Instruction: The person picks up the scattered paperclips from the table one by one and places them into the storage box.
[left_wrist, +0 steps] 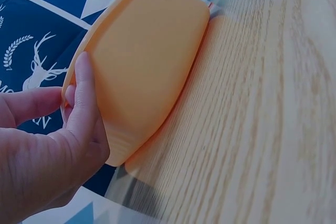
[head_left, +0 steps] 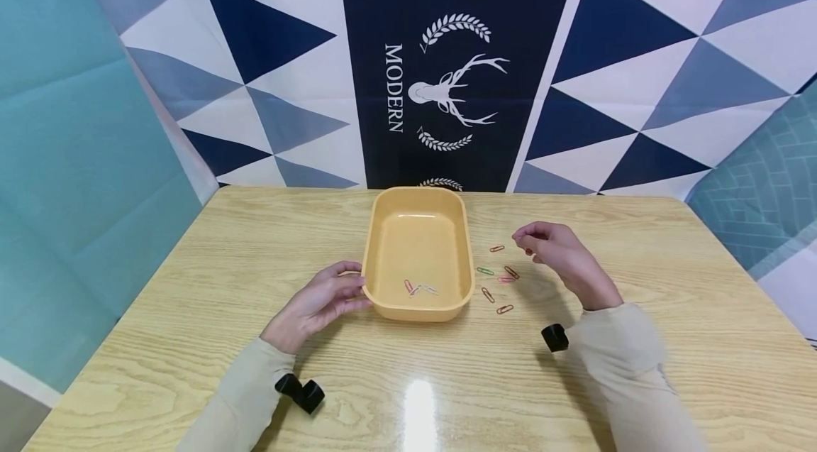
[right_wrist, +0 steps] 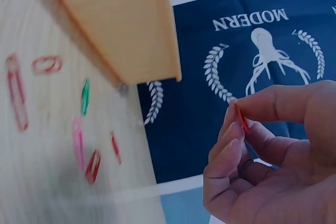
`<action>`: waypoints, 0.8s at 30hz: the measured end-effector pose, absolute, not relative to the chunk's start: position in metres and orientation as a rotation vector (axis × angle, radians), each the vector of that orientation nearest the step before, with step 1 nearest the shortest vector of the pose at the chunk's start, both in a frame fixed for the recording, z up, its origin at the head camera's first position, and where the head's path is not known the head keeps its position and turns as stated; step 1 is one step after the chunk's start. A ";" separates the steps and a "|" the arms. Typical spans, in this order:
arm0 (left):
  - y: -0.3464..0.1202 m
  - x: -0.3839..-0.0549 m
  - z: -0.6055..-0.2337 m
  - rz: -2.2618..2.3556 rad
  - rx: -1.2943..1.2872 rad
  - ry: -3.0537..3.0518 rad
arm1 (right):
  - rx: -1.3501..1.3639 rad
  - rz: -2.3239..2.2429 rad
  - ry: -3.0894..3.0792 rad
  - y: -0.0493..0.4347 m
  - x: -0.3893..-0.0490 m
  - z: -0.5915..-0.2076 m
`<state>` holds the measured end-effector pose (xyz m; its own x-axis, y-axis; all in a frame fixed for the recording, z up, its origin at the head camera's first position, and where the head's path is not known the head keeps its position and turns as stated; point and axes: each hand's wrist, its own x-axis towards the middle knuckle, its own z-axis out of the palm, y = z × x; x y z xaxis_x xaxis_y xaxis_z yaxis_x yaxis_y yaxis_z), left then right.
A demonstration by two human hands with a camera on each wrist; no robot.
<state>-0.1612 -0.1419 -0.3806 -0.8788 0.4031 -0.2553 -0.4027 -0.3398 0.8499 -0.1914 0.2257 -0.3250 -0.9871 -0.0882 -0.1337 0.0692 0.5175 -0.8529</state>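
Observation:
My left hand [head_left: 322, 299] holds the left rim of a yellow plastic tray [head_left: 418, 314]; in the left wrist view its thumb and fingers pinch the tray's edge. Inside the tray, near its front end, lie a pink paper clip [head_left: 408, 287] and whitish clips [head_left: 430, 289]. To the tray's right, my right hand [head_left: 562, 260] is raised over the table. Between its thumb and fingertips it pinches a red paper clip [right_wrist: 241, 118], seen in the right wrist view.
Right of the tray several loose paper clips are scattered on the wooden table [head_left: 357, 395], among them a green clip [head_left: 485, 271], a pink clip [head_left: 506, 279] and a red clip [head_left: 505, 309]. A patterned cloth [head_left: 281, 33] hangs along the table's back edge.

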 end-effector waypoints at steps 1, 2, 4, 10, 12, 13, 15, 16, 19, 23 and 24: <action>-0.142 -0.161 -0.380 2.233 0.001 1.412 | -0.010 -1.476 2.592 0.223 -0.192 -0.324; -0.142 -0.161 -0.380 2.233 -0.001 1.406 | -0.006 -1.486 2.588 0.220 -0.193 -0.322; -0.142 -0.162 -0.379 2.232 -0.005 1.410 | 0.003 -1.496 2.581 0.213 -0.194 -0.320; -0.141 -0.161 -0.379 2.223 0.006 1.423 | 0.012 -1.518 2.551 0.189 -0.199 -0.315; -0.141 -0.162 -0.379 2.224 0.008 1.421 | 0.012 -1.538 2.535 0.179 -0.202 -0.313; -0.141 -0.161 -0.379 2.225 0.011 1.419 | 0.010 -1.551 2.523 0.174 -0.202 -0.313; -0.142 -0.161 -0.379 2.228 0.012 1.413 | 0.003 -1.583 2.496 0.163 -0.204 -0.313; -0.142 -0.161 -0.378 2.230 0.013 1.412 | -0.002 -1.602 2.477 0.157 -0.205 -0.313; -0.142 -0.162 -0.378 2.231 0.019 1.407 | -0.035 -1.636 2.428 0.140 -0.207 -0.316; -0.141 -0.162 -0.378 2.228 0.030 1.403 | -0.095 -1.633 2.384 0.125 -0.208 -0.322; -0.141 -0.162 -0.378 2.228 0.030 1.403 | -0.104 -1.630 2.376 0.123 -0.208 -0.323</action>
<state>-0.1618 -0.1411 -0.3778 -0.8733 0.4234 -0.2411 -0.4003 -0.3414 0.8504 -0.2078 0.1227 -0.3229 -0.9643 -0.2028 -0.1701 0.0857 0.3687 -0.9256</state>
